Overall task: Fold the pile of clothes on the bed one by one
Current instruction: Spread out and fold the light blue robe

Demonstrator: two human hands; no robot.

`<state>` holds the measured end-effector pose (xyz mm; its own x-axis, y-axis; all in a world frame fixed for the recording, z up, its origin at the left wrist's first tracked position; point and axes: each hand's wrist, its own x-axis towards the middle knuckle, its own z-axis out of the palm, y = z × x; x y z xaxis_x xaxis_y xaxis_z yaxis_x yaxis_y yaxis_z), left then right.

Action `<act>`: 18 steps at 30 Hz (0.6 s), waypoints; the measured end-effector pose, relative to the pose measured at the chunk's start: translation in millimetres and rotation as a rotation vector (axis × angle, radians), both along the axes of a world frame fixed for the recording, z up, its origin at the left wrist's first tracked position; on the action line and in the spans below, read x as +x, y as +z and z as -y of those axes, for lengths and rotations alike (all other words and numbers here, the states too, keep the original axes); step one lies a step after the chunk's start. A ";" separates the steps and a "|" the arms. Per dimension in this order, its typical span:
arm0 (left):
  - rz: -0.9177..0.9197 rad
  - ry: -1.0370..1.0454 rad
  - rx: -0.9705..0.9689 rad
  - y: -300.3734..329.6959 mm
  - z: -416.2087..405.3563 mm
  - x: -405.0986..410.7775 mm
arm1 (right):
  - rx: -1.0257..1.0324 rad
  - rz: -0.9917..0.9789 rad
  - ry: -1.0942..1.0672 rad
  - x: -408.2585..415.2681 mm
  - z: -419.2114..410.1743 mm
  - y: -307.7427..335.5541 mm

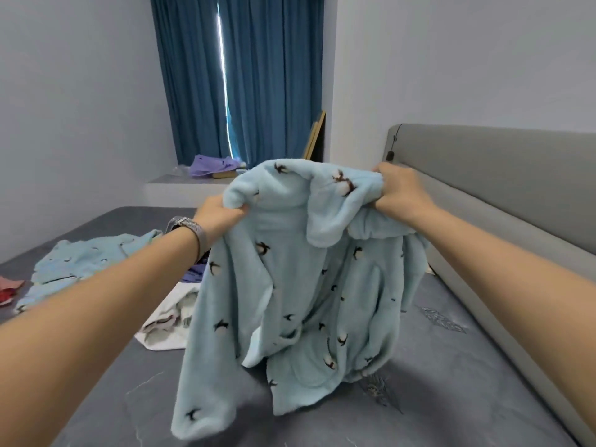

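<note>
A light blue fleece pyjama top point(290, 285) printed with small penguins hangs in the air over the grey bed point(451, 382). My left hand point(219, 214) grips its left shoulder, and my right hand point(398, 191) grips the right shoulder near the collar. The top's hem and one sleeve touch the bed. Behind my left arm lie other clothes: a matching light blue piece point(84, 262), a white garment point(167, 324), a purple one point(193, 272) and a red piece point(8, 290) at the left edge.
A grey padded headboard point(500, 175) runs along the bed's right side. Blue curtains point(238, 75) hang at the back over a window ledge point(174, 185) holding a purple cloth point(209, 166). Wooden boards point(316, 137) lean in the corner.
</note>
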<state>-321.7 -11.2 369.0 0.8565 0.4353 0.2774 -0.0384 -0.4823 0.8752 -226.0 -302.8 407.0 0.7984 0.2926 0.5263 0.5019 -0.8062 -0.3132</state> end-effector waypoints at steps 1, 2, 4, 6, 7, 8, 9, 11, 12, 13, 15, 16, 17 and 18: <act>0.016 0.011 -0.018 3.0 -0.4 -8.4 | -0.008 0.020 0.000 -10.0 -1.8 7.0; 0.039 0.021 -0.032 7.9 -0.7 -16.3 | -0.012 0.045 0.001 -20.3 -2.7 15.1; 0.103 0.061 -0.019 23.6 -3.8 -33.1 | 0.001 0.098 0.017 -38.8 -2.3 33.2; 0.164 0.108 -0.001 43.6 -8.7 -52.0 | 0.010 0.141 0.035 -55.8 -2.0 53.1; 0.190 0.121 -0.007 54.6 -10.9 -61.7 | 0.014 0.160 0.038 -64.0 -3.0 64.0; 0.219 0.124 -0.020 65.8 -12.9 -71.0 | 0.013 0.181 0.038 -72.3 -4.6 75.5; 0.248 0.127 -0.032 77.0 -14.8 -80.0 | 0.010 0.206 0.037 -80.7 -6.5 87.3; 0.314 0.153 -0.032 99.6 -18.7 -95.1 | 0.002 0.256 0.038 -97.7 -10.6 111.0; 0.347 0.165 -0.028 110.1 -19.2 -102.4 | -0.005 0.283 0.042 -105.3 -12.2 122.0; 0.378 0.178 -0.023 119.4 -19.6 -109.2 | -0.013 0.312 0.047 -111.9 -13.6 132.7; 0.459 0.207 -0.006 136.4 -19.9 -118.4 | -0.027 0.385 0.058 -123.8 -15.8 153.0; 0.497 0.234 0.006 144.6 -21.3 -120.2 | -0.036 0.430 0.058 -128.6 -16.9 162.2; 0.531 0.270 0.018 152.3 -22.0 -122.1 | -0.047 0.477 0.055 -132.4 -18.2 170.9; 0.557 0.301 0.035 159.5 -23.5 -122.7 | -0.055 0.521 0.052 -134.9 -19.5 178.5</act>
